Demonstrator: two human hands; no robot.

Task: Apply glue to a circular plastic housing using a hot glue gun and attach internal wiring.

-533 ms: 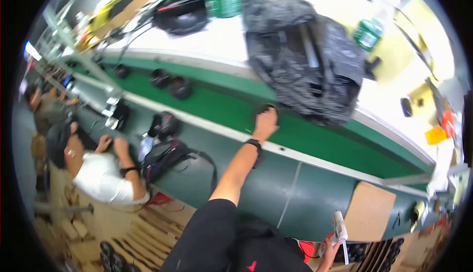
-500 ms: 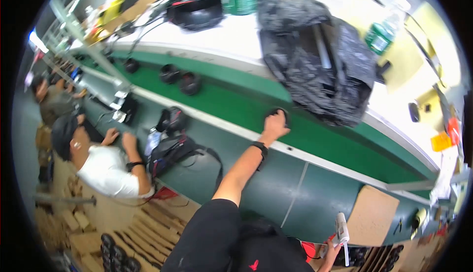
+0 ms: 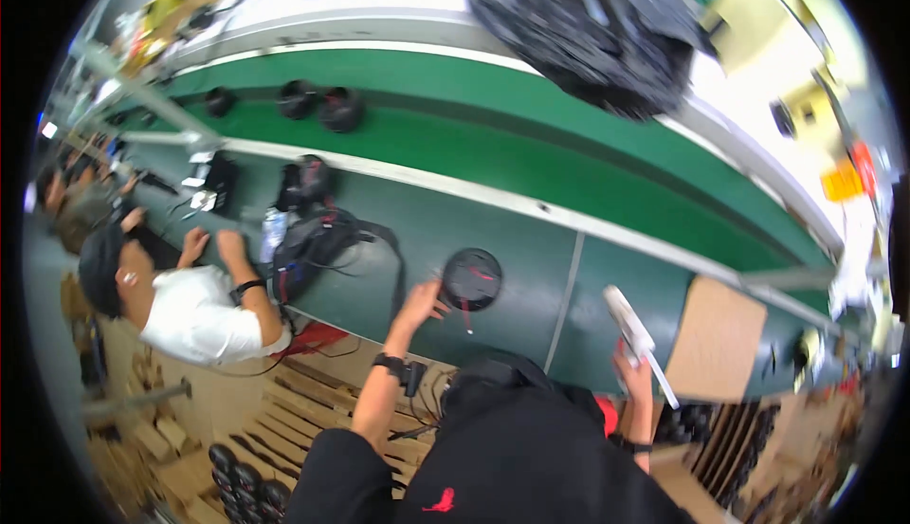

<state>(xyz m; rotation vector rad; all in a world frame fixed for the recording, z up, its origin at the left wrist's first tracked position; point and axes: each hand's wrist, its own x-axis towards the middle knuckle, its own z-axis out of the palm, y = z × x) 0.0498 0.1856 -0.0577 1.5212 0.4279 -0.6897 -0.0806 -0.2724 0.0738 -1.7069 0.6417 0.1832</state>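
Observation:
A round black part (image 3: 472, 278) with red marks lies flat on the dark green workbench (image 3: 531, 334), a short red-and-white wire hanging from its near side. Just left of it is my left hand (image 3: 419, 304), its fingers spread and close to the part's edge; whether they touch it I cannot tell. Over the bench's front edge at the right, my right hand (image 3: 635, 372) grips what looks like a white caulking gun (image 3: 627, 318), held at a slant. A thin white rod sticks out from the tool towards me.
Behind the bench runs a green conveyor (image 3: 455, 159) with several round black parts (image 3: 339, 110) at left. A black bag (image 3: 588, 31) overhangs from the shelf. Left on the bench sits a black backpack (image 3: 318, 244), near a seated co-worker (image 3: 204, 306). A brown board (image 3: 718, 339) lies right.
My left hand has drawn back from the green conveyor to the workbench, where the round black part now lies beside it. My right hand has raised the caulking gun above the bench edge.

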